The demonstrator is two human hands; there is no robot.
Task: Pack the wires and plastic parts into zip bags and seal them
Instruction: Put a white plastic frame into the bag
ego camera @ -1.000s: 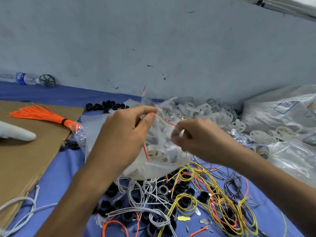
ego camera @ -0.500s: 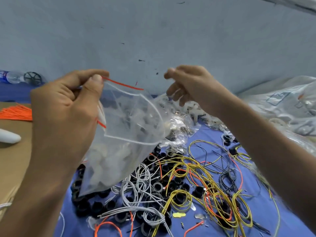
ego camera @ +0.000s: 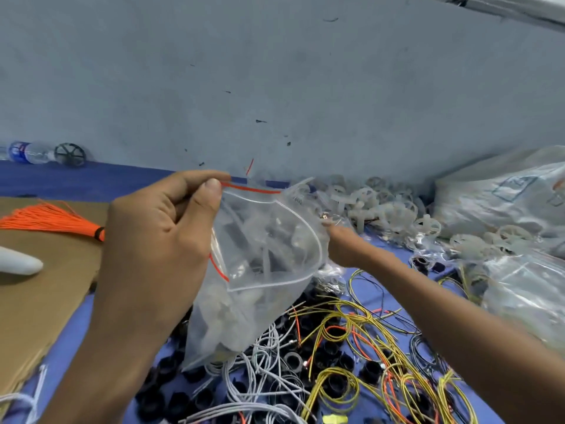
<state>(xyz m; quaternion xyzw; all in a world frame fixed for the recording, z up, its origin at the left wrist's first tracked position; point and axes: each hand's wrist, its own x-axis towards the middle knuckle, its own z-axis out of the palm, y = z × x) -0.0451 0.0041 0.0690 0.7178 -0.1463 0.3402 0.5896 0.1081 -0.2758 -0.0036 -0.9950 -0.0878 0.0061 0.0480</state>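
My left hand pinches the red-striped top edge of a clear zip bag and holds it up with its mouth gaping to the right. Whitish plastic parts lie inside it. My right hand reaches behind the bag's mouth toward a pile of white plastic wheels by the wall; its fingers are mostly hidden by the bag. Below lie tangled yellow and orange wires, grey wires and black plastic rings.
An orange wire bundle and a white object rest on cardboard at the left. Big plastic bags fill the right side. A bottle and a black wheel lie by the wall.
My right hand let go of the bag's rim and dropped behind it toward the white wheels. My left hand keeps the bag raised with its mouth open.
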